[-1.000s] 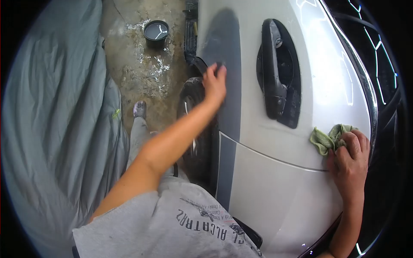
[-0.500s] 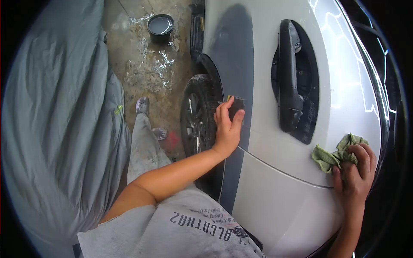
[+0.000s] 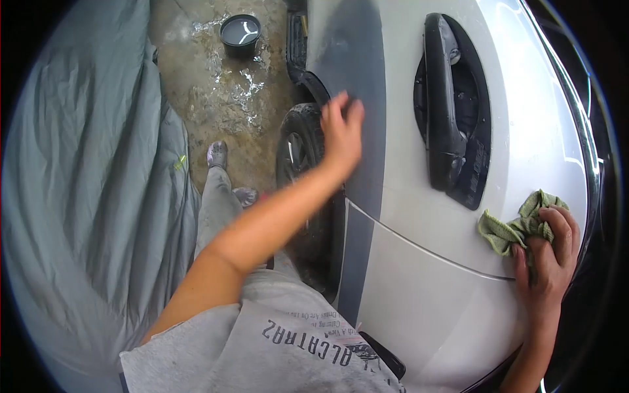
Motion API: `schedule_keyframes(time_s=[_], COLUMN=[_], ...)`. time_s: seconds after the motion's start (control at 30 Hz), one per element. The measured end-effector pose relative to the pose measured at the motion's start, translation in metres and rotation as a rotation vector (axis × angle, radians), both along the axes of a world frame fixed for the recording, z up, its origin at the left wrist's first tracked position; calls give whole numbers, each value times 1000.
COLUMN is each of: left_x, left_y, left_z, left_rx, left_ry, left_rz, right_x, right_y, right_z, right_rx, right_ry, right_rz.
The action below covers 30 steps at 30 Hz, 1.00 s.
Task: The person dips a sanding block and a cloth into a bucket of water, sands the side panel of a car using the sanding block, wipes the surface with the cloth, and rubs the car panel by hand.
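My left hand (image 3: 342, 137) is on the dark grey band (image 3: 360, 59) of the car's side, above the wheel arch, with its fingers bent and blurred by motion. A small dark sanding block (image 3: 352, 100) shows only slightly at its fingertips; the rest is hidden. At the right, my right hand (image 3: 549, 265) presses a crumpled green cloth (image 3: 503, 234) onto the silver body panel (image 3: 432, 308). The black door handle (image 3: 440, 98) lies between the two hands, apart from both.
A black bucket of liquid (image 3: 240, 37) stands on the wet concrete floor (image 3: 216, 98). A grey cover (image 3: 92, 164) hangs in folds on the left. The car's wheel (image 3: 298, 154) is just below my left forearm.
My left hand has moved up along the dark grey band, with the sanding block less visible now. My right hand stays on the green cloth. The view has shifted slightly.
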<state>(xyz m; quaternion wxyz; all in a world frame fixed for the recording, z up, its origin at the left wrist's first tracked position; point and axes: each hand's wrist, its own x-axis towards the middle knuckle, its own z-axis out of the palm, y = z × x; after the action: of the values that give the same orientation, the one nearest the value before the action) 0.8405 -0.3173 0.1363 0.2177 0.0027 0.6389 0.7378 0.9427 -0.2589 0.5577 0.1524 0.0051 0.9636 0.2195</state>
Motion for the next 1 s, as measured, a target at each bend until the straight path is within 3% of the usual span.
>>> schedule_keyframes(time_s=[0.1, 0.2, 0.27, 0.4, 0.47, 0.6, 0.63, 0.8, 0.87, 1.0], left_x=[-38, 66, 89, -23, -31, 84, 85, -37, -35, 84], left_y=[19, -44, -60, 6, 10, -78, -74, 14, 7, -70], left_z=[-9, 38, 48, 21, 20, 65, 59, 32, 43, 76], left_rx=[-18, 3, -49, 18, -25, -3, 23, 3, -45, -16], left_ry=[-70, 228, 271, 29, 46, 392, 349, 171, 120, 307], left_rz=[-11, -54, -74, -4, -23, -104, -93, -14, -47, -78], right_x=[3, 2, 1, -8, -5, -6, -6, -9, -8, -9], right_y=[-1, 3, 2, -4, -4, -1, -3, -6, -8, -9], right_z=[2, -2, -2, 0, 0, 1, 2, -1, 1, 3], right_rx=[-10, -2, -8, -9, -10, -15, -12, -3, -7, -15], right_ry=[2, 8, -4, 13, 5, 6, 0, 31, 24, 15], right_rz=[5, 0, -9, 0, 0, 1, 0, 9, 9, -8])
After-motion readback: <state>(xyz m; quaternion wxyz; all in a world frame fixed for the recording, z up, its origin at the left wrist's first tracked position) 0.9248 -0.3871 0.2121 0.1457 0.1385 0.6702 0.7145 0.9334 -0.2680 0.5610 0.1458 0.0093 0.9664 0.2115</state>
